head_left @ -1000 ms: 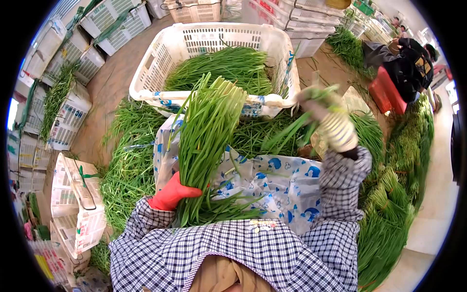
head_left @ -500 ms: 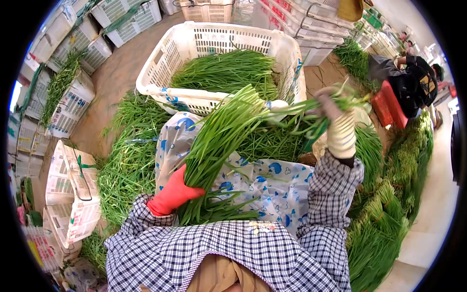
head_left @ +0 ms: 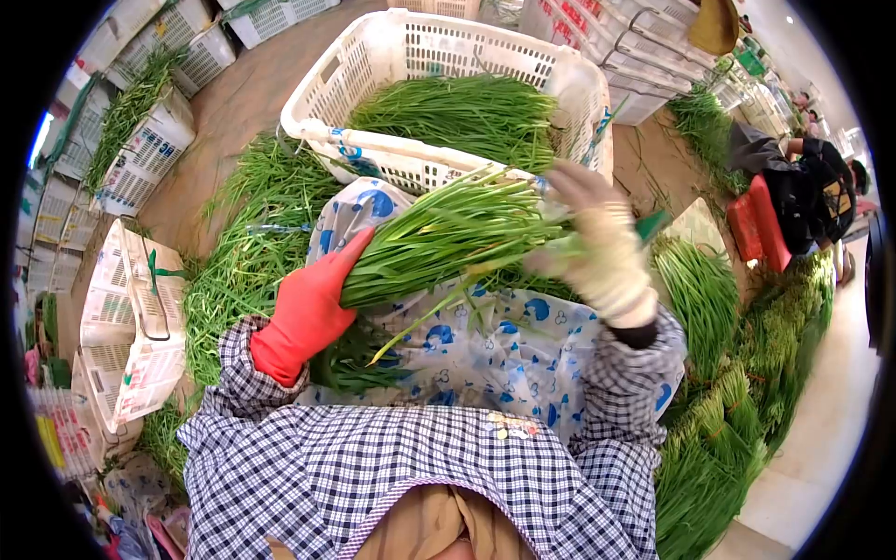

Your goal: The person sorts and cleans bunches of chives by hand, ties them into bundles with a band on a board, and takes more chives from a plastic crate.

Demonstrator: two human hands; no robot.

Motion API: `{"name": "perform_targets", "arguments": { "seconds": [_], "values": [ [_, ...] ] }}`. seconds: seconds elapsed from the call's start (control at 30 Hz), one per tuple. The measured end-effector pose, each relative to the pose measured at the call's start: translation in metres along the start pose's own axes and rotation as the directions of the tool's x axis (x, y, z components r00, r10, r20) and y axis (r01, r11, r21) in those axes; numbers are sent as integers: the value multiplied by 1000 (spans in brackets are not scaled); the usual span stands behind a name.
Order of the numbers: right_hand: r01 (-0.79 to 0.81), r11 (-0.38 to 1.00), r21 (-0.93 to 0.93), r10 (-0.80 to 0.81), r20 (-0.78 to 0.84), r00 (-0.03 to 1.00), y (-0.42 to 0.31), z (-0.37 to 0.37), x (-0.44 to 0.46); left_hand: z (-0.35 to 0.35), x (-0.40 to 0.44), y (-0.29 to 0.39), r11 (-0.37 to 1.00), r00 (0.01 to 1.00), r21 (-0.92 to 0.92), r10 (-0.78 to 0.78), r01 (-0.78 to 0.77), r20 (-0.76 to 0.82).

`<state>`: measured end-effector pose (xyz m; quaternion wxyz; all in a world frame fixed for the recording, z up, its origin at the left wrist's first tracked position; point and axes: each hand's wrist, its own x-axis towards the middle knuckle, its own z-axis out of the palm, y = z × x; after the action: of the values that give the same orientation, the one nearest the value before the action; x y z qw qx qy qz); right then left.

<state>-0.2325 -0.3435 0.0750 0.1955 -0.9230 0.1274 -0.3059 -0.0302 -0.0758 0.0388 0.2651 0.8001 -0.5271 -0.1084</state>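
Observation:
My left hand (head_left: 308, 313), in a red glove, is closed round the leafy end of a bunch of long green stalks (head_left: 448, 233), which lies nearly level over my lap. At the pale end of the bunch is my right hand (head_left: 593, 233), in a whitish glove with grey fingers, blurred by motion; what its fingers hold cannot be made out. Something green sticks out beside its wrist. Beneath is a clear plastic sheet with blue prints (head_left: 504, 359). Just beyond, a white crate (head_left: 411, 154) holds more green stalks (head_left: 457, 117).
Loose greens (head_left: 243, 271) are heaped to the left, near a tilted white crate (head_left: 121, 327). Bundled greens (head_left: 714, 448) lie along the right. Stacked crates (head_left: 644, 47) rise behind. A person in dark clothes (head_left: 812, 191) is by a red seat (head_left: 758, 224) at the right.
The bunch has tipped from steep to nearly level, with my left hand raised slightly. My right hand has come in from the right to the bunch's pale end. The view has shifted.

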Motion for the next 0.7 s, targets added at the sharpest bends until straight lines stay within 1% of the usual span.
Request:
{"name": "perform_targets", "arguments": {
  "seconds": [0.03, 0.07, 0.1, 0.13, 0.17, 0.2, 0.23, 0.27, 0.33, 0.4, 0.43, 0.47, 0.5, 0.53, 0.57, 0.6, 0.63, 0.67, 0.7],
  "values": [
    [88, 980, -177, -79, 60, 995, -17, 18, 4, 0, 2, 1, 995, 999, 100, 3, -6, 32],
    [94, 992, -89, -87, 84, 993, -11, 35, -1, 0, 4, 0, 980, 998, 200, 3, -15, 62],
    [95, 995, 0, -95, 109, 990, -5, 53, -5, 5, 4, -5, 980, 994, 168, 108, -106, -3],
    [92, 975, 202, -110, 78, 991, 5, 70, -13, 4, 5, -6, 981, 995, 169, 100, -99, 3],
    [-48, 844, 535, 32, 39, 999, 9, 85, -18, 4, 4, -7, 969, 996, 230, 91, -94, 22],
    [-161, 690, 706, 187, 41, 981, 11, 98, -26, 3, 3, -9, 952, 996, 293, 80, -88, 41],
    [-182, 341, 922, 377, 43, 925, 30, 119, -37, 3, 2, -12, 947, 995, 307, 94, -98, 28],
    [-112, -55, 992, 539, 124, 833, 49, 130, -47, 3, 0, -14, 947, 996, 310, 79, -85, 31],
    [-202, -293, 934, 490, 329, 807, 61, 99, -59, 1, -1, -18, 941, 998, 332, 46, -60, 50],
    [-208, -209, 956, 482, 286, 828, 52, 62, -55, 5, -3, -23, 947, 998, 315, 55, -62, 33],
    [-291, -46, 956, 539, 269, 799, 42, 47, -54, 7, -3, -25, 948, 997, 308, 74, -78, 24],
    [-350, -37, 936, 692, 276, 667, 39, 47, -54, 8, -3, -26, 948, 995, 302, 96, -96, 18],
    [-399, 156, 904, 604, 232, 762, 37, 52, -50, 8, -1, -27, 949, 996, 301, 92, -94, 22],
    [-411, 347, 843, 498, 206, 842, 33, 58, -47, 9, 2, -27, 944, 993, 308, 107, -115, 43],
    [-482, 621, 618, 454, 217, 864, 1, 50, -32, 9, 4, -27, 939, 990, 314, 124, -138, 64],
    [-344, 895, 284, 312, 151, 938, -8, 50, -24, 10, 5, -27, 939, 990, 313, 125, -140, 68],
    [-224, 966, 131, 198, 187, 962, -17, 54, -15, 11, 5, -27, 938, 990, 317, 128, -142, 67],
    [-84, 996, -17, 85, 238, 967, -24, 61, -7, 10, 5, -27, 935, 990, 323, 129, -143, 65],
    [-48, 996, -80, 70, 309, 949, -26, 77, -4, 9, 5, -27, 934, 990, 329, 127, -141, 66]
  ]
}}
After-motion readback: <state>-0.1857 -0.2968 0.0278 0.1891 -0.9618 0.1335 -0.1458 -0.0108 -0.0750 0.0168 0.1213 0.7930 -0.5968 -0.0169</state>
